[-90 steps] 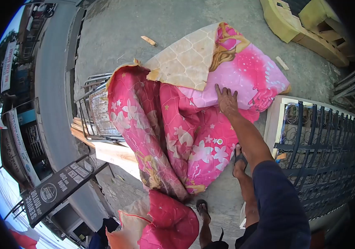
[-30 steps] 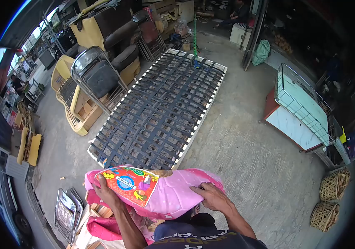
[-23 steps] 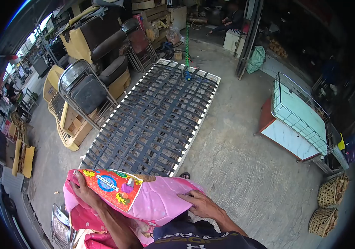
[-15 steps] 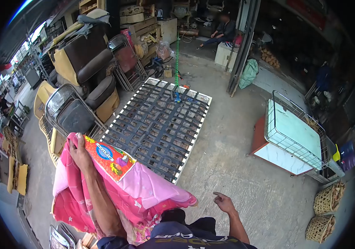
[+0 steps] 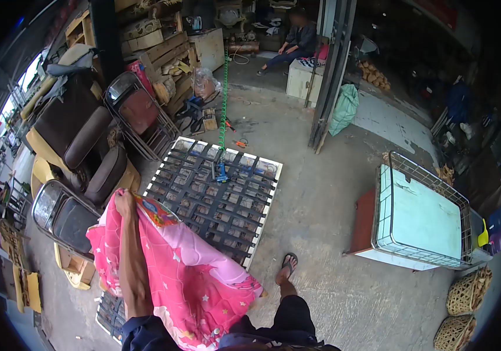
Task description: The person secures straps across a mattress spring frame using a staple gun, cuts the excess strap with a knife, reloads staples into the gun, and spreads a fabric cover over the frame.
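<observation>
My left hand is closed on the top edge of a pink quilted cloth with white stars and holds it up. The cloth hangs in folds down toward my legs, and part of a red printed panel shows near its top. My right hand is out of view. Beyond the cloth, a white frame strung with crossed black straps lies on the floor. On its straps rests a blue tool joined to a green coiled hose.
Folding chairs and a brown seat crowd the left. A person sits at the back. To the right stand a wire-railed cabinet and woven baskets. My sandalled foot is on the concrete.
My right hand has dropped out of view. The cloth has swung, so less of its printed panel shows. The view has shifted, and my foot now appears beside the frame.
</observation>
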Available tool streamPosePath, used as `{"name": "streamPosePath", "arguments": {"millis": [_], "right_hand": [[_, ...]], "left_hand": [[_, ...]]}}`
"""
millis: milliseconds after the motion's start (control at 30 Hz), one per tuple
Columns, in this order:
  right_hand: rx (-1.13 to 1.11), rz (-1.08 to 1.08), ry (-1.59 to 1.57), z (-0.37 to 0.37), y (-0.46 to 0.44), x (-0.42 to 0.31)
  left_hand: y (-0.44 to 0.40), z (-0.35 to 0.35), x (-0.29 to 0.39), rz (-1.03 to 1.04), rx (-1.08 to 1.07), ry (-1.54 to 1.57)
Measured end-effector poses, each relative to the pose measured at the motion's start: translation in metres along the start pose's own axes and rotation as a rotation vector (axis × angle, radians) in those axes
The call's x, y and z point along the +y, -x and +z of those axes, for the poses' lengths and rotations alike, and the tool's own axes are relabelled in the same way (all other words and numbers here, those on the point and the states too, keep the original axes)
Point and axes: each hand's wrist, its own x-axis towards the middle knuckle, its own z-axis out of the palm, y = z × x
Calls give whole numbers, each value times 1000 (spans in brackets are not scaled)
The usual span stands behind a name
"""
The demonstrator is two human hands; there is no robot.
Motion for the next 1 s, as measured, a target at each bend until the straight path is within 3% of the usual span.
{"name": "streamPosePath", "arguments": {"millis": [67, 100, 133, 167, 200, 233, 267, 300, 333, 367, 400, 500, 567, 600, 667, 733, 833, 900, 933, 967, 1000], "right_hand": [[-32, -51, 40, 2, 15, -96], [-41, -90, 61, -3, 24, -151], [-39, -139, 94, -14, 32, -203], [-37, -210, 134, -26, 35, -263], [-32, -306, 182, -39, 39, -326], [-47, -447, 233, -54, 43, -393], [-170, -700, 290, -69, 39, -467], [-387, -789, 291, -90, 5, -553], [-789, -630, 98, -102, -60, -660], [-1129, -364, -51, -112, -118, -760], [-670, -662, 125, -82, -19, -827], [-137, -1186, 392, 49, 149, -967], [-97, -1246, 418, 135, 244, -1012], [-101, -1298, 580, 166, 276, -1027], [-192, -1328, 815, 217, 289, -1051], [-234, -1221, 1014, 243, 282, -1074], [-284, -1000, 1162, 264, 281, -1086], [-506, -880, 1079, 256, 215, -1114], [-419, -831, 1354, 263, 187, -1134], [-315, -758, 1515, 274, 199, -1143], [-229, -689, 1584, 285, 219, -1149]], "left_hand": [[27, 32, -48, 67, 69, 53], [40, 45, -77, 1, 19, -28], [87, 37, -37, -245, -67, -9], [102, 51, -60, -390, -127, 261], [120, 58, -84, -551, -139, 101], [150, 68, -95, -582, -48, 229], [175, 81, -133, -681, -14, 480], [207, 86, -122, -710, 63, 671], [232, 95, -144, -744, 91, 731], [253, 102, -133, -833, 281, 695], [272, 108, -128, -868, 343, 643], [286, 80, -118, -739, 338, 282], [251, 25, -104, -579, 427, 20], [214, -18, -83, -537, 519, -126], [138, -104, -31, -491, 714, -439], [135, -143, 144, -527, 785, -421], [217, -186, 134, -390, 1109, -29], [252, -94, 169, -341, 1102, 191], [279, -77, 118, -595, 1004, 138], [304, -41, 64, -677, 818, 64], [295, 32, 70, -772, 781, 10]]}}
